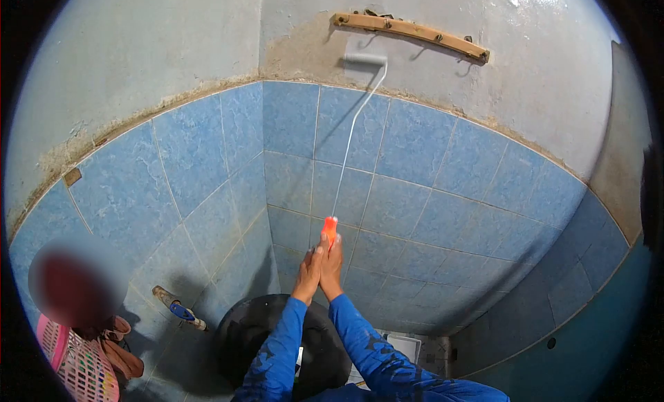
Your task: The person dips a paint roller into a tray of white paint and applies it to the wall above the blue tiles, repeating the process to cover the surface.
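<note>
Both of my hands are wrapped round the orange handle of a paint roller (346,149). My left hand (309,272) and my right hand (333,263) press together on the grip, near the middle of the view. From there a long thin metal rod runs up to the roller head (365,59). The head lies against the upper wall (546,90), just below a wooden hook rail (411,34). Around the head the wall looks pale grey, while a bare tan patch (297,54) shows to its left.
Blue tiles (415,135) cover the lower walls. A large black tub (235,346) stands beneath my arms, with a white tray (403,346) to its right. At lower left are a pipe with a blue-handled valve (181,311) and a pink basket (83,367).
</note>
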Motion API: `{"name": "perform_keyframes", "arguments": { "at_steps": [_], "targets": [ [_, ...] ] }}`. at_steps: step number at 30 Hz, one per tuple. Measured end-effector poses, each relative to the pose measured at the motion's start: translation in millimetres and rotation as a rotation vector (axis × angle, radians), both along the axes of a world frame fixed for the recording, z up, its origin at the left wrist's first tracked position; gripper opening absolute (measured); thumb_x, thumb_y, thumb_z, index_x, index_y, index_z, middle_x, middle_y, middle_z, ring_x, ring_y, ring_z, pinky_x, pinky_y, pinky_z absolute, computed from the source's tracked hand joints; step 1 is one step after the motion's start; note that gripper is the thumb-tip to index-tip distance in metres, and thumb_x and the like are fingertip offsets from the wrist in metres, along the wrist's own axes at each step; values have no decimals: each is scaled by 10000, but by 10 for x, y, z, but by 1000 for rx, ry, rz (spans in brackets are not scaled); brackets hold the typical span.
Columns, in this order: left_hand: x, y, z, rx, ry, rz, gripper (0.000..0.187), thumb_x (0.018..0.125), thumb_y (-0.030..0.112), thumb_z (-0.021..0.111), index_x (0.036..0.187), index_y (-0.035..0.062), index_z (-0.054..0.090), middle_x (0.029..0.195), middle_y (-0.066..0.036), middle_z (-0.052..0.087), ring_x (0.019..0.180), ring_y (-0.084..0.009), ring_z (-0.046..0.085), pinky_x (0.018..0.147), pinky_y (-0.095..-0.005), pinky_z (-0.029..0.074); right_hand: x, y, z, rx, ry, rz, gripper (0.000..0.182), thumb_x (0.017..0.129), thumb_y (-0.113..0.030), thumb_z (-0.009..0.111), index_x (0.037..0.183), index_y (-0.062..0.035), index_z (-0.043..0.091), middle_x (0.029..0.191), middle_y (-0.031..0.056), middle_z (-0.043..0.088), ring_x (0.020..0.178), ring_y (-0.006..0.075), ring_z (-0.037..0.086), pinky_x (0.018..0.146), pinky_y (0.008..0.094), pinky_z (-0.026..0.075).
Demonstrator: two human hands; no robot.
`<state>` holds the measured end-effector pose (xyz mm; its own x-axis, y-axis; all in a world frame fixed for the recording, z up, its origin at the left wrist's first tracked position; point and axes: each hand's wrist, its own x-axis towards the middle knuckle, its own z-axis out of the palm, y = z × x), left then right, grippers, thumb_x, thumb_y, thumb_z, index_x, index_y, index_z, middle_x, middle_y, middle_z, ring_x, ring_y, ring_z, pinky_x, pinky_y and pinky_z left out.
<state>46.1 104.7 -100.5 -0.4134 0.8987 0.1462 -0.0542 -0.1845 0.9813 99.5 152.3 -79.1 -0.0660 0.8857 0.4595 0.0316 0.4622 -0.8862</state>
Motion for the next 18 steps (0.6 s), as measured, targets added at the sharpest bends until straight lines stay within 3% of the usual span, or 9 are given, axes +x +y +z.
{"name": "perform_keyframes", "arguments": {
  "at_steps": [1, 2, 5, 6, 8, 13, 15, 18],
  "targets": [
    [32, -40, -77, 2, 1, -1, 747, 982, 575, 428, 1469, 9, 414, 1497, -225, 423, 1414, -344, 367, 1146, -379, 294, 36, -60, -75, -40, -21, 2, 426, 1025, -425, 472, 1086, -4, 503, 843, 255, 615, 803, 449, 619, 681, 499, 444],
    [59, -72, -148, -28, 15, 1, 759, 979, 582, 429, 1471, 5, 410, 1500, -223, 419, 1414, -341, 365, 1148, -382, 293, 39, -129, -149, -34, 14, -39, 470, 1017, -470, 462, 1041, -3, 514, 873, 212, 589, 788, 385, 576, 719, 483, 438],
    [101, -126, -26, -36, 32, -22, 794, 970, 599, 435, 1473, -15, 395, 1500, -226, 418, 1415, -335, 366, 1149, -384, 293, 29, -108, -207, -30, 21, -64, 464, 1016, -470, 460, 1017, -8, 511, 871, 198, 587, 770, 365, 566, 718, 475, 442],
    [66, -38, -69, -42, 45, 14, 792, 970, 599, 437, 1474, -10, 394, 1490, -226, 430, 1408, -332, 378, 1143, -380, 302, 28, -72, -207, -32, 17, -63, 464, 1016, -470, 460, 1017, -8, 511, 871, 198, 587, 770, 365, 566, 718, 475, 442],
    [43, 22, 65, -50, 57, 47, 789, 971, 598, 439, 1476, -6, 393, 1480, -226, 441, 1401, -329, 390, 1138, -375, 311, 12, 46, 14, 14, 19, -5, 407, 1021, -427, 471, 1078, -25, 504, 856, 249, 624, 823, 456, 624, 702, 499, 459],
    [23, 30, 752, 10, 43, -49, 795, 970, 606, 437, 1475, -6, 389, 1459, -242, 458, 1379, -332, 419, 1118, -379, 337, -39, 182, 482, 30, 33, -27, 409, 1017, -436, 473, 1054, -29, 499, 868, 241, 620, 841, 454, 621, 716, 491, 460],
    [27, 61, 636, 9, 27, -56, 804, 969, 607, 440, 1461, -26, 400, 1456, -250, 460, 1373, -345, 426, 1109, -386, 349, -2, 160, 476, -22, 7, -20, 410, 1016, -438, 476, 1051, -30, 498, 870, 241, 617, 845, 451, 620, 719, 487, 461],
    [154, 29, 184, -62, 115, 112, 807, 967, 611, 440, 1450, -33, 414, 1438, -252, 481, 1353, -365, 450, 1090, -393, 374, 91, 75, 96, 54, 42, -2, 414, 1015, -438, 479, 1047, -26, 497, 854, 236, 613, 820, 427, 620, 711, 483, 461]
  ]
}}
